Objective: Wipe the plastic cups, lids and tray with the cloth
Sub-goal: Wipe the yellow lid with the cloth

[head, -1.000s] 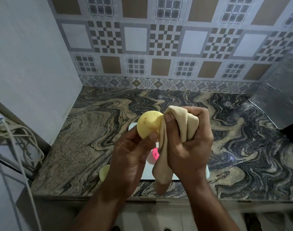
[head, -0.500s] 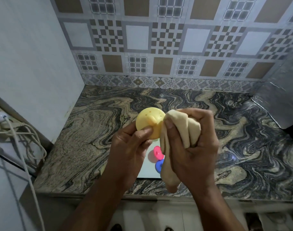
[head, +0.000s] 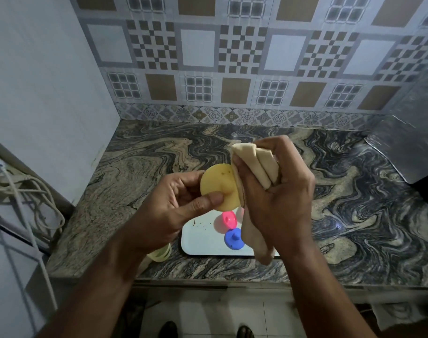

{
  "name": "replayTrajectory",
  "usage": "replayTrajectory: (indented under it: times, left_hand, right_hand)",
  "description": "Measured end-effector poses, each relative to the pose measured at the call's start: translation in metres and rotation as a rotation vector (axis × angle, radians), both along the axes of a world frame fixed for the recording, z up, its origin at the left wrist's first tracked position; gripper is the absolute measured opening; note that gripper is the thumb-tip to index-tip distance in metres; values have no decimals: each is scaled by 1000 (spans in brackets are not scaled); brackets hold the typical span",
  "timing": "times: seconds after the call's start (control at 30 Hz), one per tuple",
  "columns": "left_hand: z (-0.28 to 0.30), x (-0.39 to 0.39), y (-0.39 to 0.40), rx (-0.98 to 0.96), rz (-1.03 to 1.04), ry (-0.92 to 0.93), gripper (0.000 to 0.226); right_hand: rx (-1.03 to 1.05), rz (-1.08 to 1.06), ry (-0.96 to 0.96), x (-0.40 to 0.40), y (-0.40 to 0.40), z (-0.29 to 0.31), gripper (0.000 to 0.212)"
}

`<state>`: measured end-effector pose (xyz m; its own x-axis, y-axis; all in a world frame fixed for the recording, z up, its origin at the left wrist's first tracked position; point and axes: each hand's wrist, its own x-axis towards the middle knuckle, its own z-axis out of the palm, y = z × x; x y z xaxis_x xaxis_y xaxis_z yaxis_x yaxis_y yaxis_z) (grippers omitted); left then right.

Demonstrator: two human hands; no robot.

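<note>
Dim light. Swirled dark-and-tan stone counter [head: 139,172] set into a corner. Back wall [head: 232,57] tiled in checker, grid and plain brown squares, with a floral border strip at counter level. Left wall [head: 37,93] plain pale. White cables [head: 25,191] looped at far left. Foil-like sheet [head: 407,142] at right. Pale floor tiles [head: 208,318] below.

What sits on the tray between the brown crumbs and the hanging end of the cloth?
In the head view, a pink lid and a blue lid lie on the white tray, between the crumbs and the cloth.
</note>
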<state>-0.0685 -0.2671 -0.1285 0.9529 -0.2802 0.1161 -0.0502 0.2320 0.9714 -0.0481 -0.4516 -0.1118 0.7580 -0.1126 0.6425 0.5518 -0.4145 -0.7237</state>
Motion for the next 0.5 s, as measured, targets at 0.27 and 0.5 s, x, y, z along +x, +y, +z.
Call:
replayTrajectory:
  times: [0.27, 0.5]
  left_hand:
    - [-7, 2, -16, -307, 77, 107, 34]
    - [-3, -4, -35, -471, 251, 214, 26]
  right_hand:
    - [328, 51, 21, -18, 15, -16, 20]
    - [264, -45, -14, -22, 16, -19, 23]
